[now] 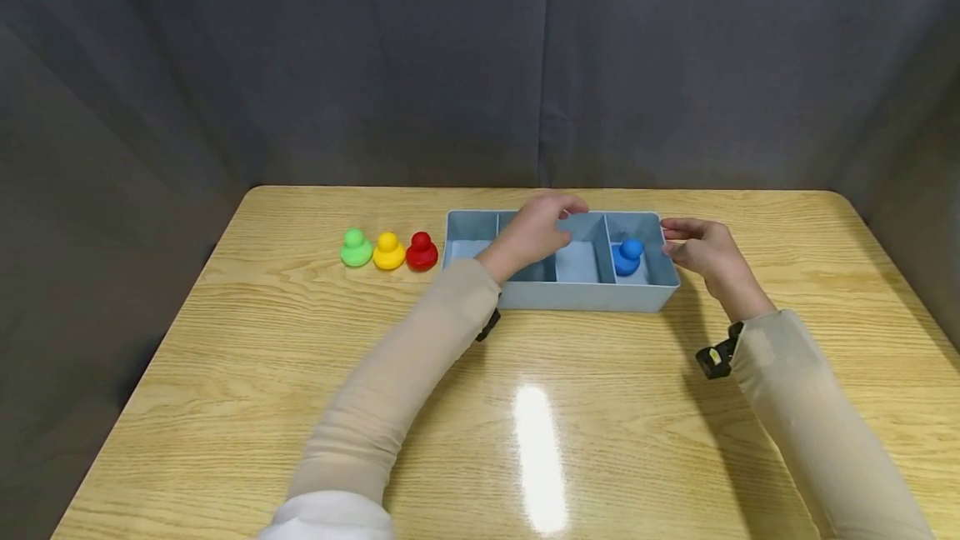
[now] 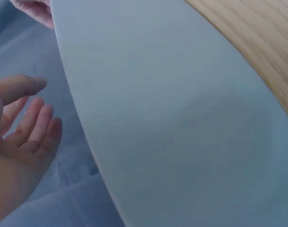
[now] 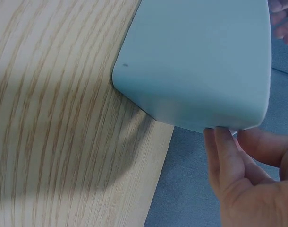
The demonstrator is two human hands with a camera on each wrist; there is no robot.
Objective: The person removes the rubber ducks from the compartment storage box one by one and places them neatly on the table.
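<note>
A pale blue divided tray (image 1: 577,297) sits on a wooden table (image 1: 300,373). The left hand (image 1: 534,232) hovers over its middle compartments, fingers relaxed and spread, holding nothing. The right hand (image 1: 701,250) touches the tray's right end wall with straight fingertips (image 3: 223,142). A blue duck (image 1: 628,257) sits in the rightmost compartment, between the two hands. No writing is readable.

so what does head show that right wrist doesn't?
Head only: green, yellow and red pieces in a row left of the tray, blue piece in its right compartment, left hand over the middle.
Right wrist only: a close look at the tray's rounded corner, with the fingertips at its edge.
Both: tray, table, right hand.
</note>
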